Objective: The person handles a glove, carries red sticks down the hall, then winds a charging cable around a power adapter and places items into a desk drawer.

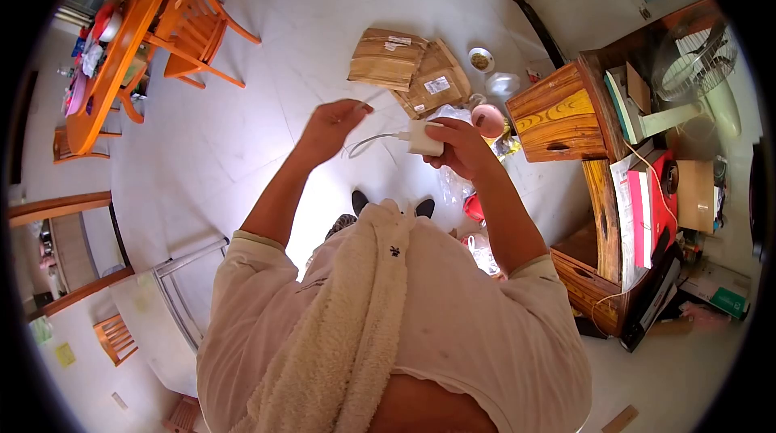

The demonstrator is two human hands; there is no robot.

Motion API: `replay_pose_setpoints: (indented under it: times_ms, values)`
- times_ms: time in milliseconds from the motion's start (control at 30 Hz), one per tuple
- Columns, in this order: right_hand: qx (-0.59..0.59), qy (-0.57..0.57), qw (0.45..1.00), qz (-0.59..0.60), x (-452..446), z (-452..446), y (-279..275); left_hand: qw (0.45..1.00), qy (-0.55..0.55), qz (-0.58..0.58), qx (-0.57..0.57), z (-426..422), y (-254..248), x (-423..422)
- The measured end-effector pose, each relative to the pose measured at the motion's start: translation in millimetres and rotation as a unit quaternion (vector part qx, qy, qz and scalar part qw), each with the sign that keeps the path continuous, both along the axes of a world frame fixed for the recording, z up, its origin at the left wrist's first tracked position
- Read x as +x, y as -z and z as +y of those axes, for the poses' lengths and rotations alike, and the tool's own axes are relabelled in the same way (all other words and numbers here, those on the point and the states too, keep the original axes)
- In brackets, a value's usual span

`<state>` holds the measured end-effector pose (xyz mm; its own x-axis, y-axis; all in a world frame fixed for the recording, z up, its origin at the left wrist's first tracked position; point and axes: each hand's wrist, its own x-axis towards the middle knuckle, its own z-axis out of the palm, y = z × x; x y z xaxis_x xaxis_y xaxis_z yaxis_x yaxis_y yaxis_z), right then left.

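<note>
My right hand [462, 148] is closed around a white charger [425, 139], a blocky power adapter held in front of my chest. A pale charging cable [373, 139] comes out of its left side and bends in a loop towards my left hand [331, 130]. That hand is raised a little higher, its fingers pinched together at the cable. The far end of the cable is blurred and hard to follow. Over my shirt hangs a cream towel [356, 304].
Flattened cardboard boxes [388, 61] lie on the floor ahead, near a bowl [481, 59] and a pink round container [487, 120]. To the right stands a wooden cabinet [558, 118] with a fan [695, 69]. A wooden table [129, 45] and chair [194, 25] are at left.
</note>
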<state>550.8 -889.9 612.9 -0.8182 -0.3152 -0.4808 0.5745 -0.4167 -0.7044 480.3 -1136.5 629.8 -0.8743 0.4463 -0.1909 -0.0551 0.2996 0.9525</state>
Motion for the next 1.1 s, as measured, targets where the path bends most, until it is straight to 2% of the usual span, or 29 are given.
replay_pose_setpoints:
  times_ms: [33, 100, 133, 233, 333, 433, 467, 500, 567, 633, 767, 800, 900, 933, 1033, 1100]
  values:
    - [-0.001, -0.012, 1.0, 0.004, -4, -2, 0, 0.999, 0.03, -0.006, 0.008, 9, 2, 6]
    - [0.003, -0.012, 1.0, 0.016, -11, -7, 0, 0.988, 0.048, -0.114, 0.097, 22, 5, 18]
    - [0.007, -0.001, 1.0, 0.022, -13, -9, -1, 0.972, 0.013, -0.198, 0.126, 30, -5, 24]
    - [-0.002, 0.043, 0.998, 0.04, -16, -15, -3, 0.971, 0.052, -0.233, 0.024, 27, -8, 15]
    - [-0.06, 0.108, 0.992, 0.039, -20, -20, 6, 0.915, 0.018, -0.369, 0.16, 23, 4, 6]
    - [0.012, 0.08, 0.996, 0.043, -14, -31, 30, 0.863, -0.067, -0.439, 0.241, 23, 4, 1]
    - [0.09, -0.008, 0.987, 0.136, -8, -36, 37, 0.843, -0.092, -0.453, 0.274, 22, 9, -1]
    - [0.101, -0.026, 0.984, 0.143, -2, -46, 44, 0.822, -0.117, -0.465, 0.307, 20, 12, -4]
    - [0.141, -0.057, 0.969, 0.192, 12, -68, 51, 0.788, -0.146, -0.46, 0.383, 13, 13, -8]
    - [0.289, -0.038, 0.919, 0.266, 23, -76, 43, 0.756, -0.171, -0.446, 0.448, 7, 6, -11]
    - [0.399, 0.003, 0.869, 0.292, 24, -86, 56, 0.745, -0.18, -0.377, 0.52, -3, -28, -12]
    - [0.411, 0.037, 0.861, 0.299, 22, -90, 61, 0.742, -0.174, -0.361, 0.538, -4, -36, -12]
    - [0.306, -0.013, 0.907, 0.29, 1, -95, 66, 0.72, -0.151, -0.339, 0.586, -6, -62, -9]
    - [0.293, -0.006, 0.898, 0.328, -5, -99, 64, 0.717, -0.15, -0.333, 0.593, -7, -71, -8]
    - [0.304, -0.073, 0.918, 0.245, -11, -99, 53, 0.734, -0.095, -0.292, 0.606, -27, -86, -16]
    - [0.344, -0.087, 0.888, 0.292, -10, -87, 80, 0.762, -0.115, -0.232, 0.594, -52, -96, -30]
